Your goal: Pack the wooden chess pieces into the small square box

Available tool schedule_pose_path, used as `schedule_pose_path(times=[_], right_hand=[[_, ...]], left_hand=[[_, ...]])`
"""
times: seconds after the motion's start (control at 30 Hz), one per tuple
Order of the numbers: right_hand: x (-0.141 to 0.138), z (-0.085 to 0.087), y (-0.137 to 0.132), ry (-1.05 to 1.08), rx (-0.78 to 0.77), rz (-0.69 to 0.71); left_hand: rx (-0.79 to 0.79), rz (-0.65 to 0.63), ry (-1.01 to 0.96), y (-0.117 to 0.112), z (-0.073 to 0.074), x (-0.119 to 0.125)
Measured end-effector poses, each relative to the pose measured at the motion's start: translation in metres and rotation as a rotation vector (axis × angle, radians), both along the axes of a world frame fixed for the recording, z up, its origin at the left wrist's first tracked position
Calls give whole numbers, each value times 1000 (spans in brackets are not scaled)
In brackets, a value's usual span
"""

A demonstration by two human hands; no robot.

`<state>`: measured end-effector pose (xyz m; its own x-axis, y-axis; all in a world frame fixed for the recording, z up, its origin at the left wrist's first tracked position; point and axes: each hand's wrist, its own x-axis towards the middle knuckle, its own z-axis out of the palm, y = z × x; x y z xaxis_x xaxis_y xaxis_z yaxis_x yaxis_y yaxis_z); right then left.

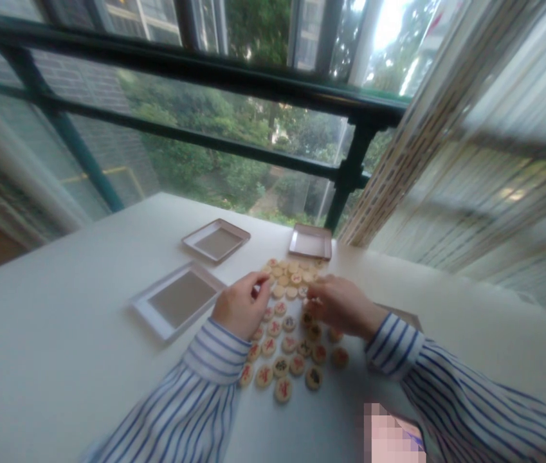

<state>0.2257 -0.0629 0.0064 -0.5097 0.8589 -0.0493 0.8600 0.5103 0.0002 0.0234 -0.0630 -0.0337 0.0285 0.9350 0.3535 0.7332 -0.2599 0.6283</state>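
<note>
My white table (60,347) carries a loose spread of round wooden discs (282,366). The closer ones lie face up with red or dark marks, the farther ones pale. Left of them lie a near tray (179,301) and a far tray (215,240), both shallow and square. A third tray (310,241) sits just beyond the discs.

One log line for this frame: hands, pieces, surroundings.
left hand: fingertips on wooden pieces, grip unclear | right hand: on same cluster, grip unclear | pieces: spread on white table | tray: left of left hand
</note>
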Motion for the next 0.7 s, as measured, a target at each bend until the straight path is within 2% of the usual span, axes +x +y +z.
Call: schedule_pose_path(times=[0.2, 0.4, 0.7], right_hand=[[-5, -8, 1, -59, 18, -67], [-10, -13, 3, -119, 46, -73], [-9, -17, 4, -63, 49, -105]], left_hand=[[21, -7, 28, -1, -1, 1], [40, -7, 49, -2, 0, 2], [89, -35, 38, -3, -1, 4]])
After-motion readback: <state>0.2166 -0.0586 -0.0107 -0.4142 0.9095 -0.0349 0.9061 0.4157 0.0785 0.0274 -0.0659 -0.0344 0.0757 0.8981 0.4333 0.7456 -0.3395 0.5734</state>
